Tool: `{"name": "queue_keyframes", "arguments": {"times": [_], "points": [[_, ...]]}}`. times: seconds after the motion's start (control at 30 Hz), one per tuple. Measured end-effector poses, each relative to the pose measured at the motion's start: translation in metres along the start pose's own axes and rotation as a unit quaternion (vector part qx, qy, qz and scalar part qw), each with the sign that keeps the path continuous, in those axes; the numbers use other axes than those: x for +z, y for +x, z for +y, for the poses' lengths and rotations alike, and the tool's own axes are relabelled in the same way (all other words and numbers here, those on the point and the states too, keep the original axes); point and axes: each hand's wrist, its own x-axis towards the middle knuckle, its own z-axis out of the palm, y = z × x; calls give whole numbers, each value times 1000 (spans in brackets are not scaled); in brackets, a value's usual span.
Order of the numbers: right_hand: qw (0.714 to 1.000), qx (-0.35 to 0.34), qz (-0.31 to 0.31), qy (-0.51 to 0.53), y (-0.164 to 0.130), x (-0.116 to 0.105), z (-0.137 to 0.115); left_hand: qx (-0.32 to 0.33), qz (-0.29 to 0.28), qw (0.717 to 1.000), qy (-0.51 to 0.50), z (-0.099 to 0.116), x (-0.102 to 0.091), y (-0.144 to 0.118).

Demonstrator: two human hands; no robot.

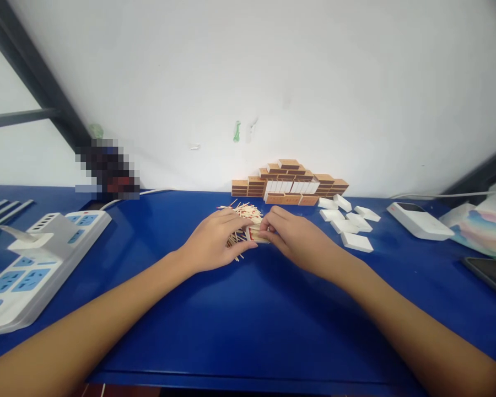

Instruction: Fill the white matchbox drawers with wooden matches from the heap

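Both bare forearms reach across the blue tabletop (248,320).
Left hand (215,240) rests flat on loose wooden matchsticks (242,212); right hand (293,234) pinches a small cardboard matchbox tray (257,234). Nudging could scatter matches.

About six loose white trays (347,220), two power strips (37,259).

We note a loose heap of pale wooden matchsticks (240,216) mid-table toward the far edge; small tan matchbox tray (258,234) touching its right side.
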Motion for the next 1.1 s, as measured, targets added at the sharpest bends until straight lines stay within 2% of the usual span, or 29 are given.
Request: {"name": "queue_keyframes", "arguments": {"times": [0.23,0.4,0.57,0.77,0.93,1.1], "points": [[998,-10,35,49,1,-2,1,-7,23,1000,-17,-2,0,0],[996,4,81,42,5,-3,9,-29,48,998,28,-16,-7,1],[999,19,24,23,6,11,21,-86,87,991,57,-28,-10,2],[998,36,-26,48,9,26,27,-58,86,992,65,-27,-11,1],[997,45,-41,42,9,25,28,-52,73,993,73,-26,-11,1],[995,59,-81,26,8,14,28,-45,61,994,72,-27,-11,1]]}}
